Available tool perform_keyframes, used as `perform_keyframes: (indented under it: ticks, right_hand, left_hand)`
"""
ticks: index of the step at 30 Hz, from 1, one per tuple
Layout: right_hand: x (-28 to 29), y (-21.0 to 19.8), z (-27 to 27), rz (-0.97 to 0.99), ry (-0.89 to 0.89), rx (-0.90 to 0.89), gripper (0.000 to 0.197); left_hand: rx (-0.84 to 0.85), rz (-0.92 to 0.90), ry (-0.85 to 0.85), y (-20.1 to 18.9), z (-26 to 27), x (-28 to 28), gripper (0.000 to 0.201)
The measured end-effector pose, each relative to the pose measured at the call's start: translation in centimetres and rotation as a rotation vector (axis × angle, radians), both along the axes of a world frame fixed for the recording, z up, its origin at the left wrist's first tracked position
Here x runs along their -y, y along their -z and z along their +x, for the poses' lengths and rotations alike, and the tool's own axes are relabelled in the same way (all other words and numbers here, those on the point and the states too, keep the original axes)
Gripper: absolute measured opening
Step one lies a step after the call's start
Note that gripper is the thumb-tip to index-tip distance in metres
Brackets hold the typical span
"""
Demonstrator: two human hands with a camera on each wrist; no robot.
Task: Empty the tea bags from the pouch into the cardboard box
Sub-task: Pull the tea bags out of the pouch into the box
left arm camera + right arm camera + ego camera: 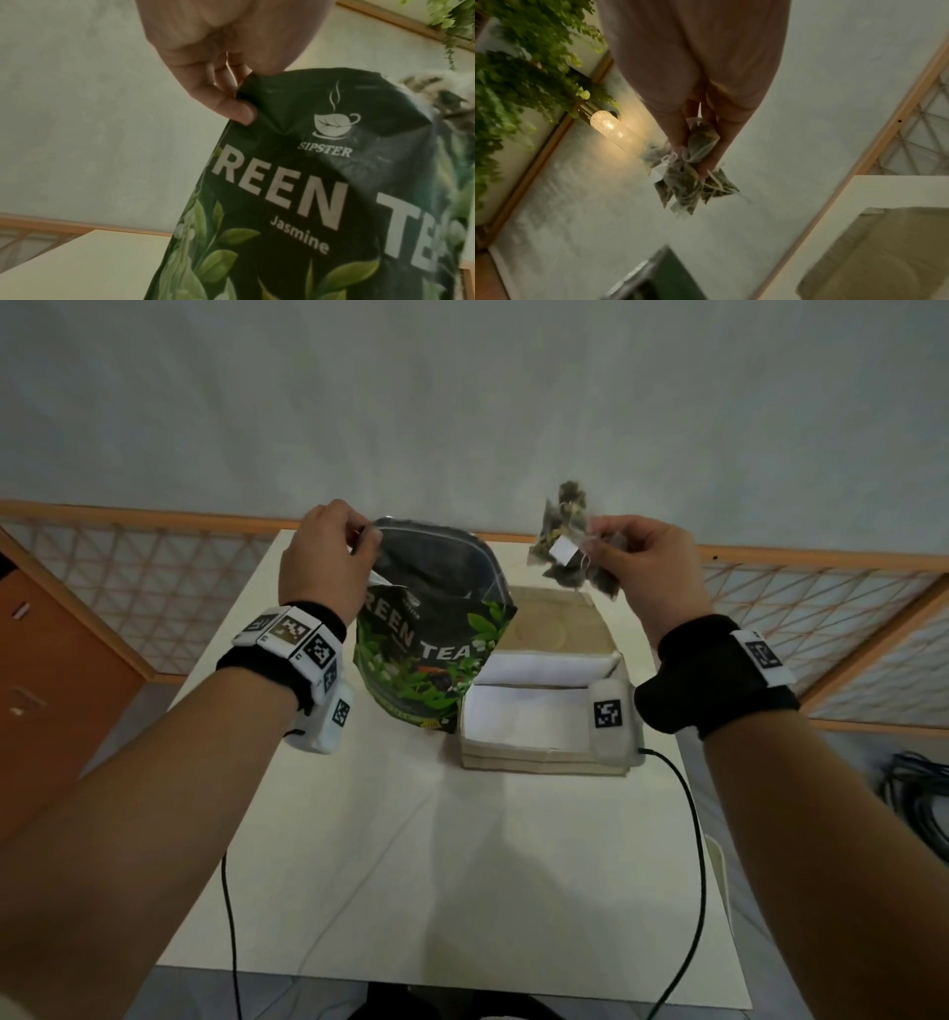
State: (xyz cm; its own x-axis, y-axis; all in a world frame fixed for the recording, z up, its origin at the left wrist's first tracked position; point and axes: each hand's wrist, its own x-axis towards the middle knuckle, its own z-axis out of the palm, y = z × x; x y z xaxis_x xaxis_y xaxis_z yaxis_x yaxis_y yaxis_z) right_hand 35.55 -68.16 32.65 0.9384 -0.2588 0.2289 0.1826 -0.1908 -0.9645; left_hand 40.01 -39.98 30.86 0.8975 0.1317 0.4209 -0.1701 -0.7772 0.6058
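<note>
Our left hand (321, 559) pinches the top left corner of the pouch (431, 629), thumb and fingers curled on its open rim. The pouch stands on the table (411, 839), printed "SIPSTER", "GREEN TEA", "Jasmine". Just right of the pouch sits the open cardboard box (544, 711), white-lined. Above the box, our right hand (647, 567) grips a bunch of tea bags (565, 541), fingers closed around them.
</note>
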Motion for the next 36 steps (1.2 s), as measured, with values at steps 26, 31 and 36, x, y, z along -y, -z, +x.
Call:
perform_keyframes:
  ticks: [26, 31, 36]
  right_hand:
    - [-2.0, 15.1, -1.7, -0.515, -0.083, -0.528, 0.016]
    - [-3.5, 16.3, -2.4, -0.572, -0.223, -0.545, 0.020]
    - [-4.0, 11.8, -2.2, -0.495, -0.135, -0.404, 0.024]
  left_hand:
    - [0.032, -0.012, 0.045, -0.7, -2.2, 0.8, 0.018]
    - [0.037, -0.003, 0.060, -0.7, -3.0, 1.0, 0.011]
    - [0.017, -0.013, 0.030, -0.6, -3.2, 0.4, 0.014]
